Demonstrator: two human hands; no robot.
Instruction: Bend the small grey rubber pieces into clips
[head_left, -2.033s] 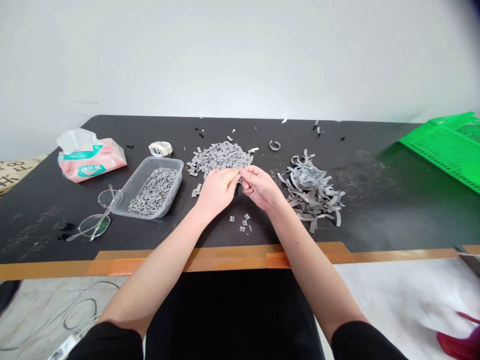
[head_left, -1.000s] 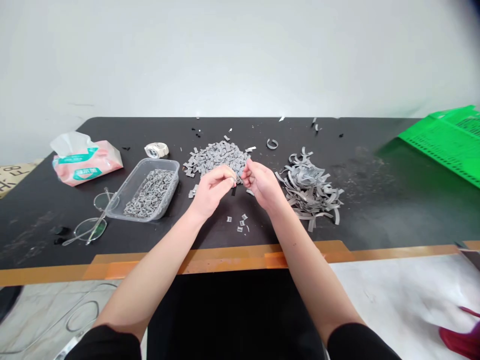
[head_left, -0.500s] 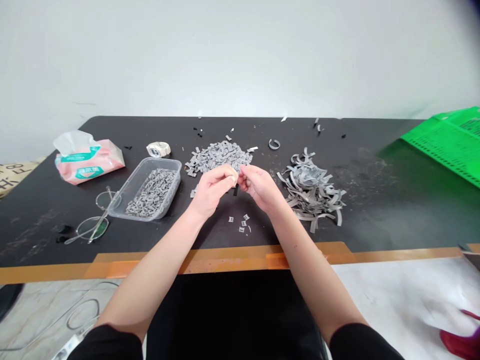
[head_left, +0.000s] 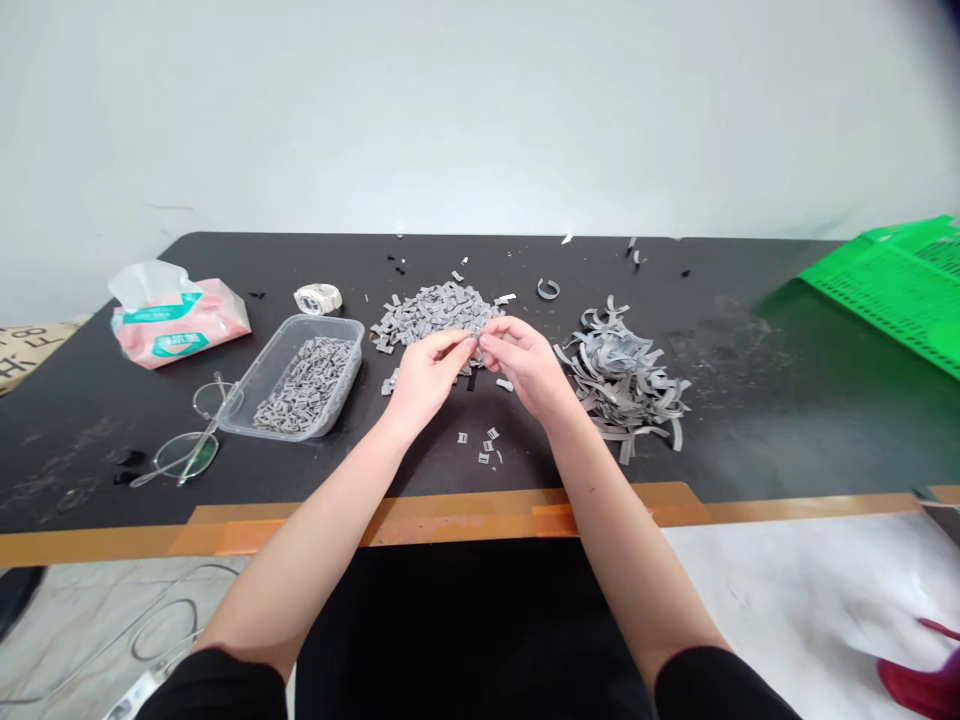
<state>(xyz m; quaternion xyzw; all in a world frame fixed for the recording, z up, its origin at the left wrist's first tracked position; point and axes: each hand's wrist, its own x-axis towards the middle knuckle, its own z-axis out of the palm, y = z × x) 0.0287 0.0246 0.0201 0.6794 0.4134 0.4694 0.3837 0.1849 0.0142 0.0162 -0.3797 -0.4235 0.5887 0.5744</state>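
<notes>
Head view, left to right: tissue pack (head_left: 180,318), clear tray (head_left: 304,378) of grey clips, then left hand (head_left: 424,378) and right hand (head_left: 526,366) pinching one small grey piece (head_left: 474,345) together before the clip heap (head_left: 439,312); curled strips (head_left: 622,378) lie right

Both hands (head_left: 480,365) slightly farther up, fingertips (head_left: 474,343) together again.

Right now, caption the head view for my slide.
Both hands pinch a small grey piece between a heap of cut pieces and a pile of strips.
</notes>
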